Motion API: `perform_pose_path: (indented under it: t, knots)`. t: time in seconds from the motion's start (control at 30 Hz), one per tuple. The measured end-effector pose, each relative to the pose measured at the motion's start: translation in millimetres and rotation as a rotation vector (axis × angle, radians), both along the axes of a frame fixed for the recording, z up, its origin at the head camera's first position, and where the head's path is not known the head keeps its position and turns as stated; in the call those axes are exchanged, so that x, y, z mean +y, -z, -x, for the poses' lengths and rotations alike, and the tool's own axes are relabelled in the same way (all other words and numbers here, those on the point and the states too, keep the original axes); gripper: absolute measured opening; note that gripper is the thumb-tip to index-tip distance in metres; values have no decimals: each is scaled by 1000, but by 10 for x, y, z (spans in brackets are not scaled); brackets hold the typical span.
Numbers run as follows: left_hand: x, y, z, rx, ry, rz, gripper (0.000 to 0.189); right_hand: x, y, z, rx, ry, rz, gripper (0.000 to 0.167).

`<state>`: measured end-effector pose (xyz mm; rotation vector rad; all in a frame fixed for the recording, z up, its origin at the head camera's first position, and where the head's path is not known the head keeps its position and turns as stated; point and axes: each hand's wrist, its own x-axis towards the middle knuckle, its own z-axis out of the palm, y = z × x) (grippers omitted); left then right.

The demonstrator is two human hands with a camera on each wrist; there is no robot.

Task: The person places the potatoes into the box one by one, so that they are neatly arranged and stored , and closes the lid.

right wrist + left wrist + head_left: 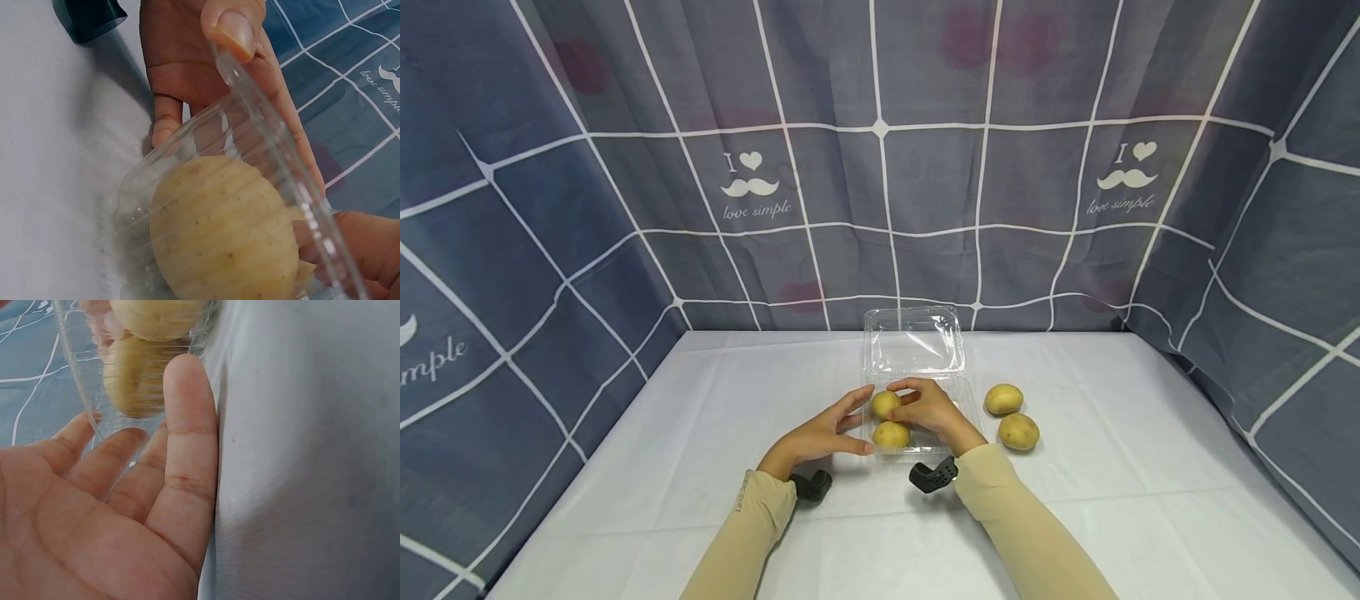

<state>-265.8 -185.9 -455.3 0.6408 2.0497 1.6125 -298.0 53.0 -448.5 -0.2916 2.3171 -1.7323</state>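
Note:
A clear plastic clamshell box (921,446) lies on the white cloth with its lid (913,346) swung up at the back. Two potatoes are in its left part: a front potato (891,435) and a rear potato (885,405). My right hand (928,410) reaches into the box and pinches the rear potato between thumb and fingers. At the box's left side is my left hand (827,433), its fingers extended along the wall. In the right wrist view, the left thumb (234,28) touches the rim near a corner. Through the ribbed wall, the left wrist view shows a potato (137,378).
To the right of the box, two more potatoes lie on the cloth: a farther potato (1003,399) and a nearer potato (1018,432). A grey checked curtain (820,183) rises behind the table (1112,467) and along both sides.

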Motion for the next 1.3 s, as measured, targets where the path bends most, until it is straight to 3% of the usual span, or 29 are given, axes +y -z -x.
perform_pose_path:
  t: [0.4,1.3]
  knots:
    - [15,-2,0,5,2,2,106,40,-24,-8,-31,-19,-29,50]
    - [-15,36,11,15,-1,14,106,363,-158,-111,120,-127,-80,50]
